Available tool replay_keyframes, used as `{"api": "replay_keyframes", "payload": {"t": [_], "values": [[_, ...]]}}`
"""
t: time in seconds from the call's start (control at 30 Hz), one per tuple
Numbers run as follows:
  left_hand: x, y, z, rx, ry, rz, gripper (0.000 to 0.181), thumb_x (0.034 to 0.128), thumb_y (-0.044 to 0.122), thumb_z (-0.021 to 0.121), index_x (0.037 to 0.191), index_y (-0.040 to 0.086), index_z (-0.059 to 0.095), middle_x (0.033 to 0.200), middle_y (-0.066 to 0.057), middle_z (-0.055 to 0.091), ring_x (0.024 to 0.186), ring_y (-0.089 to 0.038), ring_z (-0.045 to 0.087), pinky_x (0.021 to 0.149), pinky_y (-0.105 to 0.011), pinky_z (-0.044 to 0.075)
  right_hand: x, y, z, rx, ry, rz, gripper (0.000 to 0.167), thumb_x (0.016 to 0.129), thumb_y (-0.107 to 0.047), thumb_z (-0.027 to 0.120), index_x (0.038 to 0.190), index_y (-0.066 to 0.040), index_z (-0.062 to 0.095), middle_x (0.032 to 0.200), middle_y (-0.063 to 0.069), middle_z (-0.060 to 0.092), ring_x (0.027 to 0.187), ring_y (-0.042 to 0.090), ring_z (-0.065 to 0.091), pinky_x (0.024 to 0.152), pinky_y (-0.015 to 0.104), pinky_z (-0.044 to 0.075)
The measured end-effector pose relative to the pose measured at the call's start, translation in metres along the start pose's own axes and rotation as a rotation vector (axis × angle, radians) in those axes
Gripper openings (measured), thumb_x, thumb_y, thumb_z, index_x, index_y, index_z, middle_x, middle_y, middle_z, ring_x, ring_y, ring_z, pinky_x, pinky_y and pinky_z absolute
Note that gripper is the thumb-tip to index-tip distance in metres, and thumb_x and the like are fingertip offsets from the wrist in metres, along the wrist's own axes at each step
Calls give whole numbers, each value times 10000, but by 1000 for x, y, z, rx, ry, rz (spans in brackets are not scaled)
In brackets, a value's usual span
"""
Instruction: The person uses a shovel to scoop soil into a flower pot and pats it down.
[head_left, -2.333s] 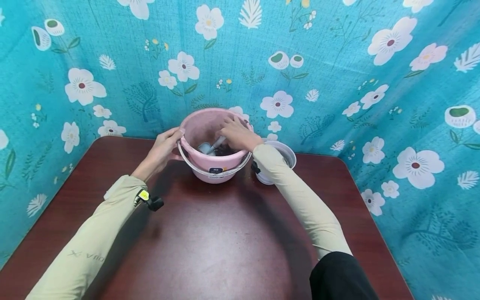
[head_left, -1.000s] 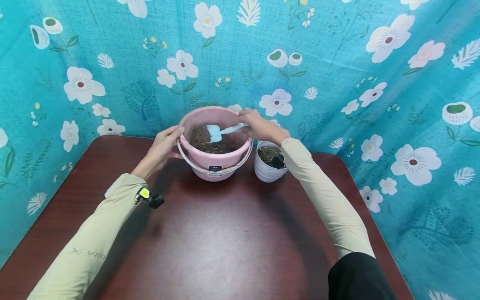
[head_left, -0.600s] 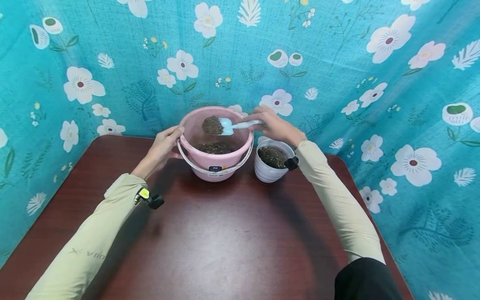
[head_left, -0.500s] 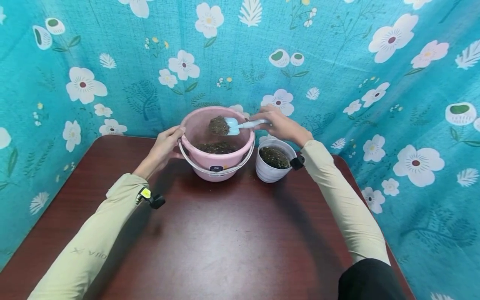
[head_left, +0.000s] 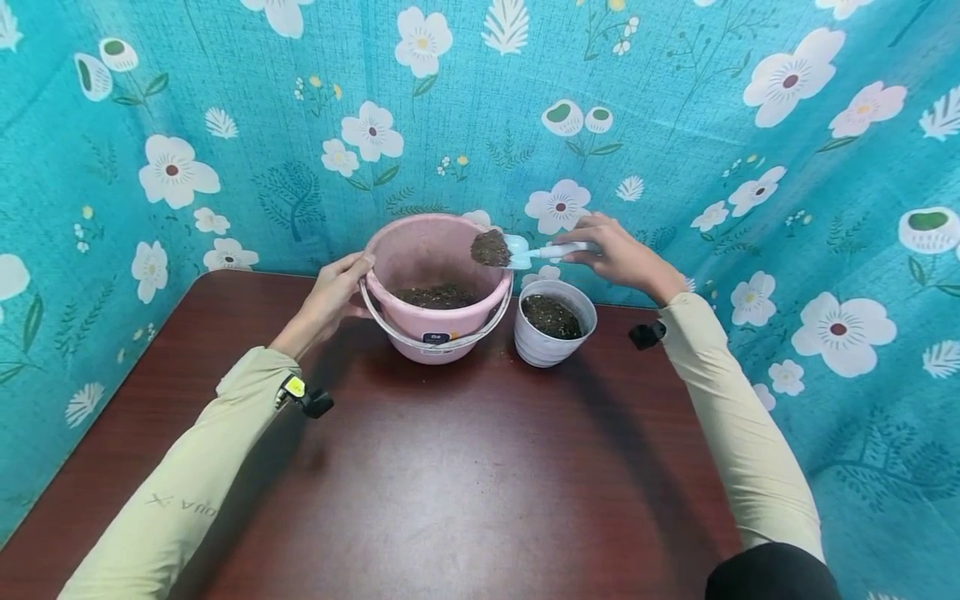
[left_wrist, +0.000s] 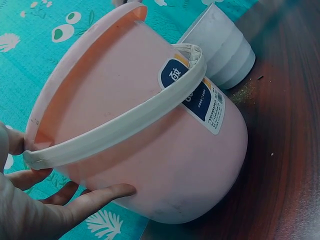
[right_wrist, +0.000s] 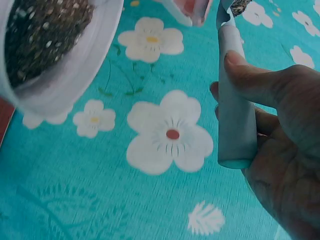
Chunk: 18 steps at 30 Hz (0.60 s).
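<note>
A pink bucket (head_left: 408,307) stands at the back of the table, with dark soil (head_left: 438,296) at its bottom. My left hand (head_left: 327,302) holds the bucket's left rim; in the left wrist view, a finger and thumb lie along its outer wall. My right hand (head_left: 621,258) grips the light-blue handle of a garden trowel (head_left: 517,252). A heap of soil (head_left: 491,248) lies on its blade, above the bucket's right rim. Close by on the right is a white pot (head_left: 543,352) with soil inside.
The bucket's white carrying handle (left_wrist: 130,117) hangs down its front. A floral blue curtain (head_left: 465,100) rises right behind the bucket and pot. Beneath everything is a dark red-brown table (head_left: 450,467), with a few soil crumbs between bucket and pot.
My right hand has lifted the trowel out of the bucket with soil on it and moved it rightward to the bucket's right rim. My left hand stays on the rim.
</note>
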<state>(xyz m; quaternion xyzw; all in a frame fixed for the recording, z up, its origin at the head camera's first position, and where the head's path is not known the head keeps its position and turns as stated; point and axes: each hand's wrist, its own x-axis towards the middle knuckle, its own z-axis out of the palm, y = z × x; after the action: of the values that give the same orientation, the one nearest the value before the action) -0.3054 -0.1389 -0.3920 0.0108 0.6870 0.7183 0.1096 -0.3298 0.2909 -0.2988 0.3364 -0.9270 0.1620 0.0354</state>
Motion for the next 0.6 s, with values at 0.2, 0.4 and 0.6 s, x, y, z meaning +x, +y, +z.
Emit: {"api": "replay_keyframes", "payload": {"t": [0.2, 0.4, 0.6], "values": [[-1, 0, 0, -6, 3, -5, 596, 1097, 364, 518, 1602, 65, 415, 1343, -180, 496, 1112, -199, 580, 690, -328, 650, -25, 8, -8, 1, -6, 66, 289, 1020, -24, 661, 1303, -3, 715, 1162, 180, 667, 1040, 319, 478, 874, 487, 344], [1, 0, 0, -6, 4, -2, 593, 1098, 359, 516, 1601, 61, 416, 1384, -194, 486, 1130, -218, 580, 677, -312, 645, -46, 19, -15, -13, 6, 83, 271, 1004, -8, 679, 1269, 21, 724, 1128, 187, 679, 1006, 321, 519, 839, 471, 387], [2, -1, -1, -18, 2, 3, 585, 1097, 349, 522, 1594, 56, 424, 1367, -199, 505, 1212, -293, 573, 685, -336, 653, -60, 28, -20, -7, -9, 108, 270, 980, 16, 702, 1247, 36, 735, 1103, 188, 708, 1000, 323, 547, 825, 469, 410]]}}
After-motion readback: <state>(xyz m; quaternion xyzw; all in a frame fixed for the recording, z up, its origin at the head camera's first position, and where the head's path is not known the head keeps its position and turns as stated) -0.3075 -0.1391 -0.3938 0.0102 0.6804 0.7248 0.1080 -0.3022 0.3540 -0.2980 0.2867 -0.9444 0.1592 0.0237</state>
